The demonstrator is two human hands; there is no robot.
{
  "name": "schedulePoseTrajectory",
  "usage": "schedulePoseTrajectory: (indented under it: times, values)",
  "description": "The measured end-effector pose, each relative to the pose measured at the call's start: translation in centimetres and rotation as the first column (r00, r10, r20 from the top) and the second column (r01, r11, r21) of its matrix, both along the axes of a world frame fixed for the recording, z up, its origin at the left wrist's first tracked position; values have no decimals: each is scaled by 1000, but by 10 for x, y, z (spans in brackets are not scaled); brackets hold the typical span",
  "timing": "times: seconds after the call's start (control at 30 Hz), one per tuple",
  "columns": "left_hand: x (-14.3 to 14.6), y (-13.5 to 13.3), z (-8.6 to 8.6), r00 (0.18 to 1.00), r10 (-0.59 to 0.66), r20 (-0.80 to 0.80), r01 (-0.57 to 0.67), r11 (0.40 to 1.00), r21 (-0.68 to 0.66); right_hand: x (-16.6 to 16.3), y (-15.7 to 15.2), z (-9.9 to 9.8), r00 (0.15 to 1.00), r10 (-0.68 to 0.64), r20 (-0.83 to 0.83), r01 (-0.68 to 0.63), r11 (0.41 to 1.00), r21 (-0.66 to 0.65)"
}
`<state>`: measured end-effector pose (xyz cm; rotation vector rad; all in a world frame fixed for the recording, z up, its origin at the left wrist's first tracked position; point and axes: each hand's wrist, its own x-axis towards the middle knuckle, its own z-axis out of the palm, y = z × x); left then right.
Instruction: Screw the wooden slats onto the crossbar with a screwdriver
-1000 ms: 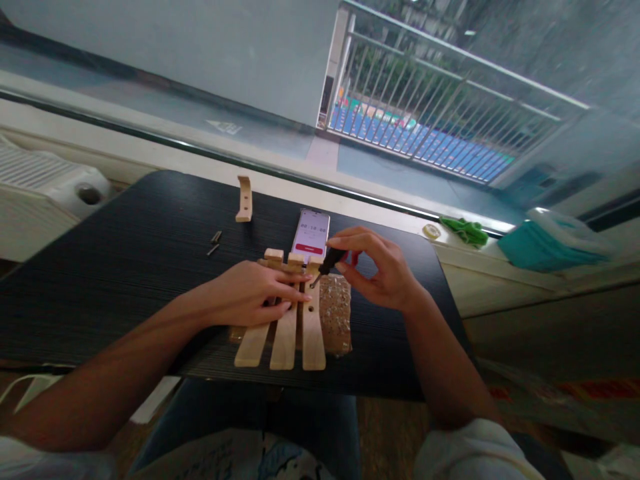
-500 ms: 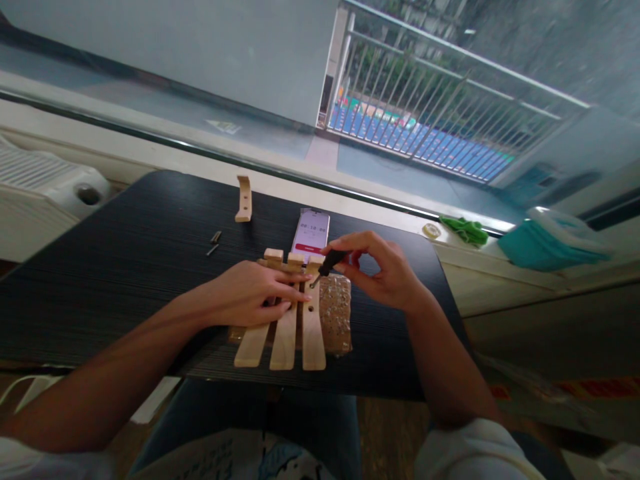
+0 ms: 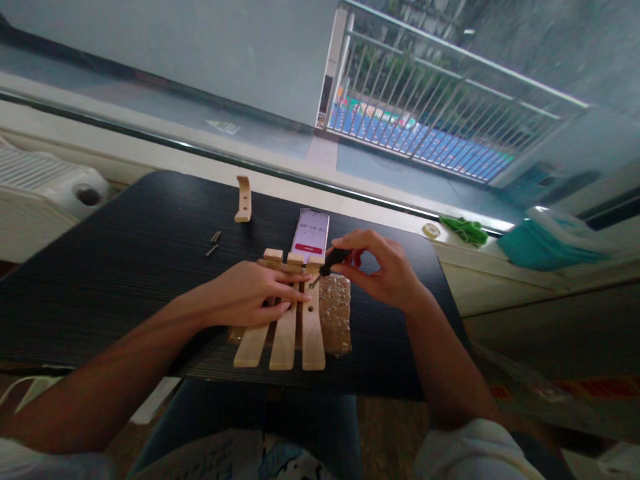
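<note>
Three curved wooden slats (image 3: 313,343) lie side by side on a brown wrapped block (image 3: 336,313), their wide ends toward me. My left hand (image 3: 253,293) rests flat across them, fingers stretched out and slightly apart, with fingertips on the right slat. In my right hand (image 3: 383,270) is a black-handled screwdriver (image 3: 334,259), gripped between thumb and fingers. It tilts down to the left, and its tip meets the upper hole of the right slat. The lower hole shows dark below. What joins the slats underneath is mostly hidden by my left hand.
A phone (image 3: 311,233) showing a running timer lies just beyond the slats. Loose screws (image 3: 213,243) and another curved wooden piece (image 3: 244,200) are on the black table (image 3: 140,260), farther left. On the sill sit a tape roll (image 3: 431,231), a green cloth (image 3: 465,230) and a teal container (image 3: 545,243).
The phone's timer has advanced. My right hand and the screwdriver have shifted only very slightly; my left hand and the slats look the same.
</note>
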<state>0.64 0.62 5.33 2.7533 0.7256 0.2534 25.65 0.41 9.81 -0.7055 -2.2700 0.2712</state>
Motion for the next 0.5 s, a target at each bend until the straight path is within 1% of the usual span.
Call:
schedulePoseTrajectory:
  times: [0.13,0.5]
  values:
    - [0,0,1,1000,2,0,-2,1000,-2,-2,1,-1,1000,-20,-17,21,998,65]
    - [-1,0,-1,999,3,35,-3,1000,-9,-4,1,-1,998,-59,-15,60,988,145]
